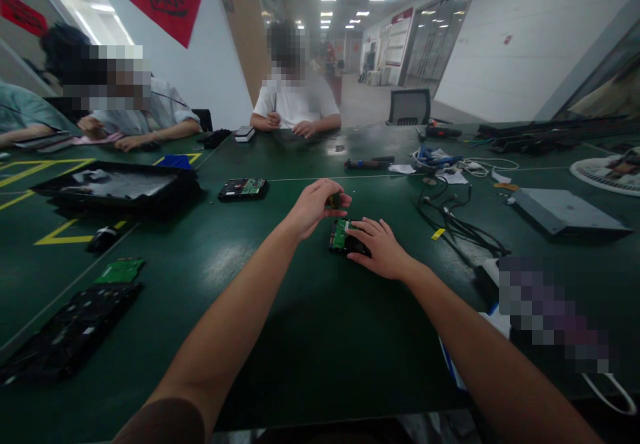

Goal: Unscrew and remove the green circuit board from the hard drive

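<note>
A hard drive with a green circuit board lies on the dark green table in front of me. My right hand rests over its right side and steadies it, fingers spread across the top and thumb at the near edge. Just above the drive's far left part, my left hand is closed with bent fingers around a small dark and yellowish object. Most of that object is hidden by the fingers, so its kind does not show.
Another hard drive lies farther left, near a black tray. More drives sit at the near left. A dark-handled tool, cables and a grey metal box are to the right. People sit across the table.
</note>
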The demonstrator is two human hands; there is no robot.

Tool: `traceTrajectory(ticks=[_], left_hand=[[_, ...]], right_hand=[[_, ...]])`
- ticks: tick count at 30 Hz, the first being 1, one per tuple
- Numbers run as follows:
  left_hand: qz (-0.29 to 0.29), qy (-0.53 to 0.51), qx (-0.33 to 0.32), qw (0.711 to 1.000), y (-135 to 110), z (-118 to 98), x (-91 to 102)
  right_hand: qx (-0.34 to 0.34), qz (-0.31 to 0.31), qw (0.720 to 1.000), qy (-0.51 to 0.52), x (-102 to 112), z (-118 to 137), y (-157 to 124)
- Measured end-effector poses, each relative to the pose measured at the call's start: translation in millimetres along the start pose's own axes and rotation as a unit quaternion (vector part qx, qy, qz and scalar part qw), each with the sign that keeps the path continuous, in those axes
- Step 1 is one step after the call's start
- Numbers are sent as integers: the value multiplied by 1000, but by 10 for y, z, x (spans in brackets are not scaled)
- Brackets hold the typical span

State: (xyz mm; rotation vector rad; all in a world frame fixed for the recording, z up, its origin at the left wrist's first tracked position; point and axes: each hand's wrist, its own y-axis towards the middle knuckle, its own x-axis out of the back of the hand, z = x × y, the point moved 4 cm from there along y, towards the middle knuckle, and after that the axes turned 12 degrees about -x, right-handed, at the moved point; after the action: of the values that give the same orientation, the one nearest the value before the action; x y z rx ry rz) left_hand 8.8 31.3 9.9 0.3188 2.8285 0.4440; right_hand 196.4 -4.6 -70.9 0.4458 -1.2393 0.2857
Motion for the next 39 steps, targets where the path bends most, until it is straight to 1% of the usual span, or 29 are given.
traceTrajectory(ticks=[2, 4, 7, 9, 13, 17, 20, 23, 26, 28, 32, 34, 36, 39], left_hand=[[6, 19, -17, 1000, 7, -7, 10], [5, 59, -34, 998, 12, -29, 30], [5, 91, -43, 995, 12, -54, 44], [13, 79, -32, 996, 5, -47, 31], [37, 9, 6, 999, -22, 1, -37], [32, -16, 4, 999, -33, -1, -64], [18, 20, -23, 999, -13, -30, -28], [-2, 89, -57, 994, 20, -57, 30], [-12, 136, -72, 988, 36, -69, 56], [3, 125, -62, 990, 28, -59, 35], [35, 41, -18, 998, -9, -2, -28], [33, 9, -8, 999, -13, 22, -28], [19, -2, -16, 1000, -2, 26, -2], [3, 37, -37, 999, 20, -7, 49]], right_hand=[[0, 2, 1000, 2, 10, 3, -3], [-1, 2, 1000, 5, 17, 4, -8], [-1, 1, 1000, 4, 16, 5, -12], [-2, 0, 1000, 3, 10, 6, -12], [-5, -1, 1000, -2, -3, 4, -5], [-5, -4, 1000, -3, -8, 2, -3], [-4, -6, 1000, 0, -8, -1, -6], [-3, -7, 1000, 1, -8, -3, -7], [0, -5, 1000, 2, -7, -1, -7], [0, -4, 1000, 3, -5, 1, -6], [-2, -5, 1000, 2, -1, 2, -5], [-3, -6, 1000, 1, 0, 1, -6], [-1, -7, 1000, 0, -2, 1, -7], [0, -8, 1000, 2, -7, -3, -9]])
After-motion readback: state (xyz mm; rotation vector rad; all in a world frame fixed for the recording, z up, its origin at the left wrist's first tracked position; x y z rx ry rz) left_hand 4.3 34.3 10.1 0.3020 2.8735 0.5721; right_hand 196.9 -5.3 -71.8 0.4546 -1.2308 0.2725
